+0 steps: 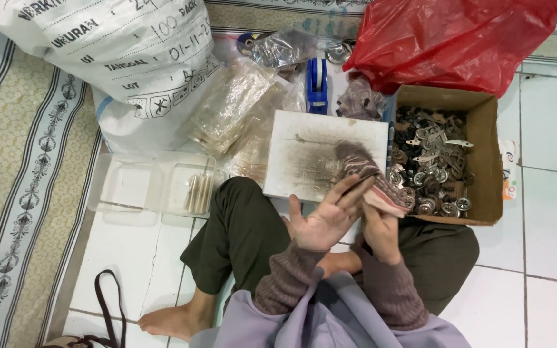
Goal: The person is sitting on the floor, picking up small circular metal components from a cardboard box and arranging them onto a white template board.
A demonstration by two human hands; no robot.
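I sit cross-legged on a tiled floor. My left hand (325,221) is held palm up with its fingers spread, and nothing lies in the palm. My right hand (380,231) grips a striped brown and pink cloth (365,175), which touches the fingertips of my left hand. Both hands hover over my lap, at the near edge of a stained white board (311,151). Just to the right stands a cardboard box (488,138) filled with small metal and black parts (430,169).
A red plastic bag (452,38) lies behind the box. A big white sack (98,51), clear plastic bags (240,109) and a blue tape dispenser (317,80) sit at the back. A clear tray (143,183) holding thin sticks (198,193) is on the left, beside a patterned mat (20,167).
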